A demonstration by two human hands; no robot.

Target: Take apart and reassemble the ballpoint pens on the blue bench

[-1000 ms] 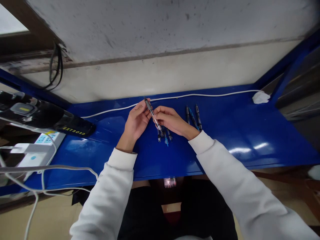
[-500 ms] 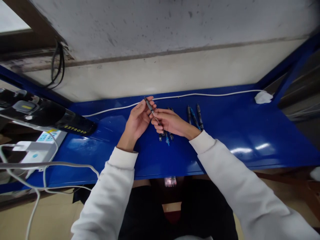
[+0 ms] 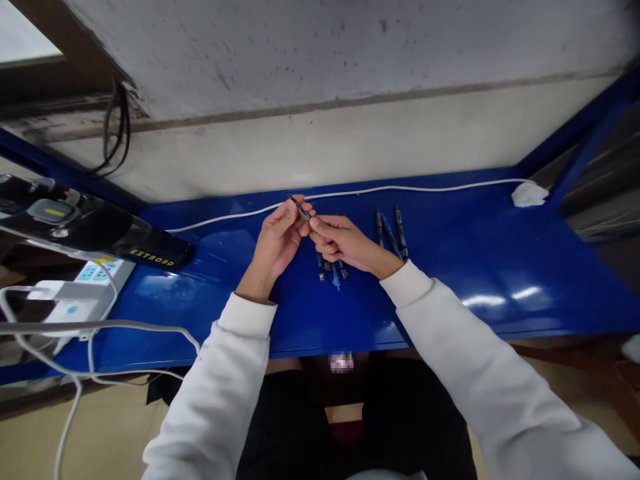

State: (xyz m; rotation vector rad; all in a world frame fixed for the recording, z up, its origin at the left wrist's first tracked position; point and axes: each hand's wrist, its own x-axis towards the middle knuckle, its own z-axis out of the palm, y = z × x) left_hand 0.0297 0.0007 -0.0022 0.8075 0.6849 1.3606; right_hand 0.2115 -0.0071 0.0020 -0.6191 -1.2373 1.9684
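Observation:
My left hand (image 3: 277, 241) pinches a dark grey pen (image 3: 301, 209) above the table, its upper tip pointing away from me and to the left. At the pen's lower end, the thumb and fingers of my right hand (image 3: 346, 243) are closed on it. Below my right hand lie several pens, partly covered; a blue one (image 3: 336, 279) shows among black ones. To the right of that hand lie three more: a dark pen (image 3: 379, 227), a blue pen (image 3: 390, 235) and another dark pen (image 3: 401, 232).
The blue table (image 3: 475, 260) stands against a wall. A white cable (image 3: 425, 189) runs along its back edge to a white lump (image 3: 530, 194). At left are a black EXTRORD device (image 3: 110, 223), a white power strip (image 3: 75, 310) and loose cables.
The pen's lower part no longer shows past my right fingers, which now meet it at the grip's lower end. My right hand has shifted slightly; my left stays nearly in place.

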